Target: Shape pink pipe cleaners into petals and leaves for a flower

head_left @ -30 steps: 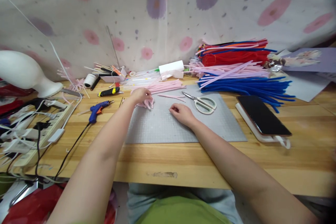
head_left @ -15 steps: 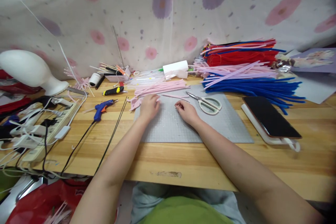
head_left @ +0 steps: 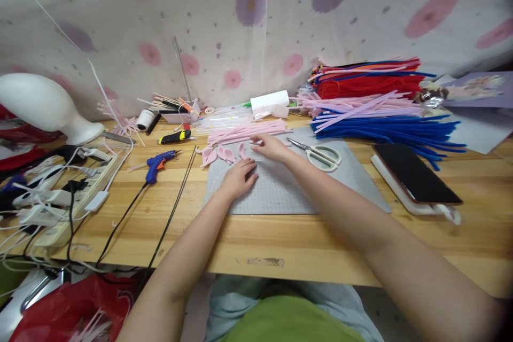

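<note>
The left hand (head_left: 239, 179) lay palm down on a grey, grid-lined cutting mat (head_left: 276, 195), thumb spread from the fingers, its fingertips just beside a pale pink, fuzzy, petal-shaped piece (head_left: 241, 150). The right hand (head_left: 270, 147) was above the mat with its fingers half curled; whether it pinched anything could not be told. Two more pink petal shapes (head_left: 225, 155) stood in a row to the left, at the mat's edge. Just behind the hands lay a bundle of straight, fuzzy pale pink stems (head_left: 250, 131). White-handled metal scissors (head_left: 311, 150) lay near the right wrist, blades slightly parted. Farther right, fluffy blue stems (head_left: 385, 132), lilac-pink stems (head_left: 356, 104) and red stems (head_left: 368, 85) were heaped, with a glossy black phone (head_left: 417, 173) resting on a white slab in front. Leftward on the light wooden table (head_left: 312, 251) were thin dark rods (head_left: 172, 203), a blue glue gun (head_left: 153, 168) with an orange trigger, a black-and-yellow cutter (head_left: 174, 137) and a smooth white model head (head_left: 34, 101). Pale marks on a shiny red plastic bag (head_left: 60, 304) below were too small to read.
</note>
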A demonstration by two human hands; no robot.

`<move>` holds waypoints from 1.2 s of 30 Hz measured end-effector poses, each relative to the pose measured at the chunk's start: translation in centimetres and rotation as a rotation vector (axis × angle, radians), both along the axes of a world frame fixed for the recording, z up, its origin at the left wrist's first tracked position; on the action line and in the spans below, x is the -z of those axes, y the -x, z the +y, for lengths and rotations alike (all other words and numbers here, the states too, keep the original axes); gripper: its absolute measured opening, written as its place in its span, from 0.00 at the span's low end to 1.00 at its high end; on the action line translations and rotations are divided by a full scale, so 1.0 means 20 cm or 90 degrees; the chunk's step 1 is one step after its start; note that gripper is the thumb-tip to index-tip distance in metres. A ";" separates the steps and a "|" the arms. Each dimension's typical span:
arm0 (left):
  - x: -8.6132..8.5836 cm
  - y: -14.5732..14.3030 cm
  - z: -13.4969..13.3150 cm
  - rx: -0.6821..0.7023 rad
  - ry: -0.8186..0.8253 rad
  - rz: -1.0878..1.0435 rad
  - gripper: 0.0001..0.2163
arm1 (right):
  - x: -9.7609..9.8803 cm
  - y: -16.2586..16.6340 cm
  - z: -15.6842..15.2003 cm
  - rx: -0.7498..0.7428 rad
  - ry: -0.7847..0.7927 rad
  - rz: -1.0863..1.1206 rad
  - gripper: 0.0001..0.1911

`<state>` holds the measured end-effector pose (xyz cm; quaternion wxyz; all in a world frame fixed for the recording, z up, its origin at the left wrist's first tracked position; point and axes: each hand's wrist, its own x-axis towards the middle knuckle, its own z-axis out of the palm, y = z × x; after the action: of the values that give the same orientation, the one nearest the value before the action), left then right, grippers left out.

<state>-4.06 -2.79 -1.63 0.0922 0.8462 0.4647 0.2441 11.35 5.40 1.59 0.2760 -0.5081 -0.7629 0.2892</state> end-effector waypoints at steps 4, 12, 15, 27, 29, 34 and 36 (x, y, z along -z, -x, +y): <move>0.00 0.01 0.00 0.021 0.003 -0.045 0.13 | 0.00 0.16 0.12 -0.108 0.023 -0.050 0.19; -0.05 0.00 0.17 -0.286 -0.010 -0.418 0.18 | 0.04 0.17 0.15 -0.035 0.045 0.158 0.04; -0.05 -0.04 0.25 -0.289 0.238 -0.550 0.09 | 0.02 0.16 0.16 -0.004 0.023 0.203 0.06; -0.07 -0.03 0.27 -0.302 0.466 -0.794 0.04 | 0.18 0.21 0.12 0.042 0.070 0.346 0.08; -0.08 -0.04 0.27 -0.317 0.470 -0.782 0.06 | 0.17 0.21 0.10 0.052 -0.035 0.258 0.08; -0.09 -0.04 0.27 -0.351 0.468 -0.796 0.07 | 0.13 0.22 0.06 0.059 -0.189 0.116 0.08; -0.09 -0.03 0.27 -0.342 0.473 -0.806 0.06 | 0.13 0.22 0.07 0.032 -0.128 0.172 0.08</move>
<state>-3.42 2.59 0.23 0.5549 0.3179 0.5640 0.5225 6.95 6.75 -1.06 0.4327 -0.4535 -0.7307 0.2704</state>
